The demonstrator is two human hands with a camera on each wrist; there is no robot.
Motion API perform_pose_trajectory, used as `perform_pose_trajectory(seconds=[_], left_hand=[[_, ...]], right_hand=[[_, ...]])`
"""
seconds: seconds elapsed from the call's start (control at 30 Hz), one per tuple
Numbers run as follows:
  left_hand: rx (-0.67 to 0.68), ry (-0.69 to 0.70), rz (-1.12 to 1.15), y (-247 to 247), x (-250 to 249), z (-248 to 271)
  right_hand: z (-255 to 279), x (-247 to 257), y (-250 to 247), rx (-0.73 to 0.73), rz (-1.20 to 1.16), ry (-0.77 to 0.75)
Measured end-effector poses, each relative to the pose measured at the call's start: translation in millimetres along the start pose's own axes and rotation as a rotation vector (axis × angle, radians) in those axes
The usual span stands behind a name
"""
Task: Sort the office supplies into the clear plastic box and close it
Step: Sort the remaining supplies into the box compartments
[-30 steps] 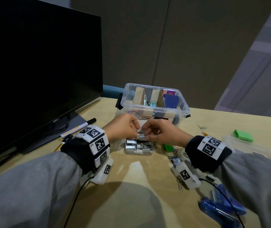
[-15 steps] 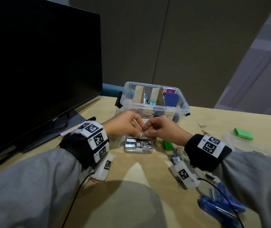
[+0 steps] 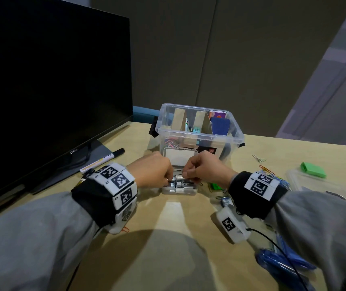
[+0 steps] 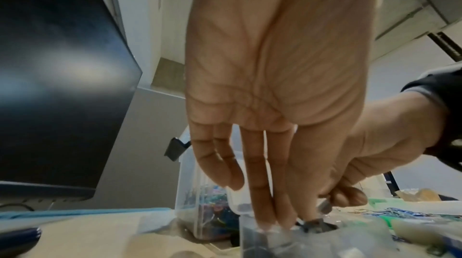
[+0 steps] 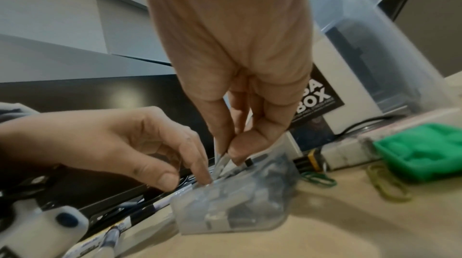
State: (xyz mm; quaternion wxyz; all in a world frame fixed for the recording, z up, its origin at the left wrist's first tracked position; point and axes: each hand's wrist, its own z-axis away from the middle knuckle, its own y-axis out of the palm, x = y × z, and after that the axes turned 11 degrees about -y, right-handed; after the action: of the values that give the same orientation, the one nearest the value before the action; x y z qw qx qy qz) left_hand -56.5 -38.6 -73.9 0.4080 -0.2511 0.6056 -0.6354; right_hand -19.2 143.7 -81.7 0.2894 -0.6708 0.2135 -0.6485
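The clear plastic storage box (image 3: 199, 131) is seen open on the tan desk (image 3: 167, 238), behind a small clear staple case (image 3: 179, 189). A staple strip (image 5: 221, 163) is pinched by the right hand (image 3: 206, 168); staples in the case are touched by the left hand's (image 3: 152, 170) extended fingertips.

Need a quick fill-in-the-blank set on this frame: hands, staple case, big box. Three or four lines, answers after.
1. The right hand pinches a strip of ____ over the small clear case.
2. The clear plastic box has its lid ____.
3. The green paper clip lies on the ____.
4. The left hand's fingertips reach into the small clear ____.

Missing words: staples; off; table; case
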Motion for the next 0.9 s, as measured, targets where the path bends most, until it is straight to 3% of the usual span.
perform_pose_trajectory(seconds=[0.47,0.73,0.9], left_hand=[[0.031,0.057,-0.106,7.5,12.7,7.3],[0.039,0.084,-0.138,8.6,14.0,9.0],[0.046,0.093,-0.123,7.5,14.2,11.3]], right_hand=[[-4.3,9.7,14.3,0.091,0.11,0.0],[-6.9,16.5,24.1,-0.013,0.03,0.115],[-5.7,20.5,28.0,-0.031,0.017,0.095]])
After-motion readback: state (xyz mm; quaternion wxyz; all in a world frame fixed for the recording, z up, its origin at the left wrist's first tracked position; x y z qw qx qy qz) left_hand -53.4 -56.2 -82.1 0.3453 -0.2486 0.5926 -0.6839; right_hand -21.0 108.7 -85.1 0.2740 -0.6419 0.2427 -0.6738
